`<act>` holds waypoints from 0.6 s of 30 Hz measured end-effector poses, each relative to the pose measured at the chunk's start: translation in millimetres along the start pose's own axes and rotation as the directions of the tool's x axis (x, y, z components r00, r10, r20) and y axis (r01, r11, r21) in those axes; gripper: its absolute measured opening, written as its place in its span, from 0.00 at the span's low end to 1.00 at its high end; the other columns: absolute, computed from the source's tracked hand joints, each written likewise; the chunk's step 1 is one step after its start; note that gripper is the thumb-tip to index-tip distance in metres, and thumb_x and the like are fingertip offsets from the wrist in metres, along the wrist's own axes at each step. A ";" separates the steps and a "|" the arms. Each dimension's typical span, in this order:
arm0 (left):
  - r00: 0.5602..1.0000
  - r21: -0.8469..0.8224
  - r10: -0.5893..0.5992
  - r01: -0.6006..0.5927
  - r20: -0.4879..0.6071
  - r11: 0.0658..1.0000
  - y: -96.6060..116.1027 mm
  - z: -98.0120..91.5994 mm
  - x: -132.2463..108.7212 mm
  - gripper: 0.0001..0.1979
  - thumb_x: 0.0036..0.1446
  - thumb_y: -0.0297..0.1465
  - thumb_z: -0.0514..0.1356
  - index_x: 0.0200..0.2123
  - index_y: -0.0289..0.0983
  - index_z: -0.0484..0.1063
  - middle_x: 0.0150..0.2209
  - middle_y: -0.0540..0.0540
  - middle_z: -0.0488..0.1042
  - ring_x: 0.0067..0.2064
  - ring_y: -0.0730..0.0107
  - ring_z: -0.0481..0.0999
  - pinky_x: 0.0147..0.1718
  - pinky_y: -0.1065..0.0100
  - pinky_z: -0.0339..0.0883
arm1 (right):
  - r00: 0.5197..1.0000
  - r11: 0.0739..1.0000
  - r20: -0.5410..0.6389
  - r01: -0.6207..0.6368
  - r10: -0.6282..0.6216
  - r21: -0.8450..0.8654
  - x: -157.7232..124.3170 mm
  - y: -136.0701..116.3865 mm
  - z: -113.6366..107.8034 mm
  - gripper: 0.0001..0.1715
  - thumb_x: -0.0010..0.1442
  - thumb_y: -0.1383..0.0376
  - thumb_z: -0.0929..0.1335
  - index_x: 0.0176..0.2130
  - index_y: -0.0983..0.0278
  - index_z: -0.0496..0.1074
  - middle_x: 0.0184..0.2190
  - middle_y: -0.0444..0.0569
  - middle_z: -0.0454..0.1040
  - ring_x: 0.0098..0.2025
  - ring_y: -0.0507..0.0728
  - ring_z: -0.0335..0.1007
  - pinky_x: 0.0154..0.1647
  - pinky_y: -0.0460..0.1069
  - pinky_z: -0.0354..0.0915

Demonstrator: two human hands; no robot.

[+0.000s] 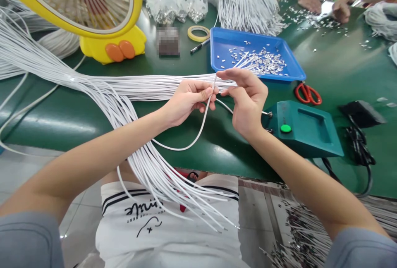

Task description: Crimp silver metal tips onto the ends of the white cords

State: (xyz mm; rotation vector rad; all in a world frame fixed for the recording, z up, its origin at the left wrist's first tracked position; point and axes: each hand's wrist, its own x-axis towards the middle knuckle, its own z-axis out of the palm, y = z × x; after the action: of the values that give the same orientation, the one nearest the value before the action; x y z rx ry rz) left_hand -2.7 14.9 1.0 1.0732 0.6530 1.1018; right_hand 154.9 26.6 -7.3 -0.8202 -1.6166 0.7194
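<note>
A single white cable (202, 126) runs up through my left hand (190, 98), pinched between thumb and fingers just below its upright end. From there it curves down over the table's front part towards the loose bundle. My right hand (248, 102) is beside that end, thumb and index finger apart, the index fingertip at or very near the cable's tip; contact cannot be told. Behind both hands lies a long bundle of white cables (149, 86), its far ends reaching a blue tray (257, 35) of small metal pieces. More cables (155, 177) hang over my lap.
A yellow fan (133, 44) stands back left. Yellow tape (198, 33), a pen (200, 46), bags of metal parts (167, 11), red-handled scissors (307, 93) and a green machine (310, 129) are on the table (335, 77). Another person's hands (310, 3) work at back right.
</note>
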 end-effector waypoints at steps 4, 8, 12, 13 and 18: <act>1.000 -0.014 0.000 0.000 0.001 1.000 0.5 -0.1 0.2 0.13 0.53 0.35 0.69 0.28 0.30 0.74 0.24 0.49 0.72 0.24 0.80 0.72 0.19 0.81 0.60 | 0.999 1.000 -0.029 0.018 -0.019 -0.005 -0.6 4.0 -0.2 0.17 0.62 0.70 0.60 0.43 0.56 0.73 0.41 0.46 0.77 0.48 0.58 0.76 0.39 0.53 0.75; 1.000 -0.014 -0.004 0.004 0.004 1.000 1.0 0.9 0.0 0.15 0.49 0.36 0.71 0.27 0.30 0.74 0.23 0.50 0.70 0.22 0.81 0.70 0.17 0.81 0.58 | 0.999 1.000 -0.029 -0.013 0.014 0.027 1.4 3.4 -0.5 0.12 0.65 0.65 0.61 0.45 0.56 0.71 0.41 0.47 0.76 0.46 0.57 0.76 0.36 0.51 0.74; 1.000 0.016 -0.006 0.006 0.024 1.000 0.3 1.1 -0.3 0.15 0.49 0.37 0.71 0.26 0.30 0.75 0.23 0.50 0.70 0.22 0.81 0.70 0.17 0.81 0.57 | 0.998 0.995 0.031 -0.064 0.062 0.072 3.3 0.8 1.1 0.10 0.64 0.60 0.65 0.46 0.57 0.70 0.39 0.46 0.76 0.44 0.56 0.76 0.37 0.52 0.75; 1.000 0.020 -0.004 0.004 0.023 1.000 -0.1 1.0 -0.3 0.15 0.49 0.37 0.71 0.26 0.30 0.75 0.23 0.50 0.71 0.22 0.81 0.70 0.16 0.80 0.56 | 0.997 0.994 0.035 -0.066 0.063 0.085 3.6 0.7 1.5 0.10 0.63 0.60 0.67 0.46 0.57 0.70 0.38 0.46 0.76 0.42 0.55 0.76 0.37 0.52 0.75; 1.000 0.035 -0.005 0.004 0.019 0.999 -1.9 0.9 -0.2 0.16 0.47 0.38 0.72 0.26 0.30 0.76 0.23 0.49 0.72 0.22 0.80 0.71 0.16 0.80 0.56 | 0.996 0.993 0.063 -0.076 0.070 0.094 4.8 1.6 1.1 0.14 0.61 0.60 0.70 0.47 0.56 0.68 0.32 0.42 0.75 0.33 0.52 0.74 0.36 0.52 0.75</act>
State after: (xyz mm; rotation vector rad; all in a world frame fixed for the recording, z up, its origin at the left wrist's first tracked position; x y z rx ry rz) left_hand -1.3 14.2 -0.4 1.1110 0.6611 1.0785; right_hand 153.4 31.4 -6.1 -0.7980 -1.5986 0.8747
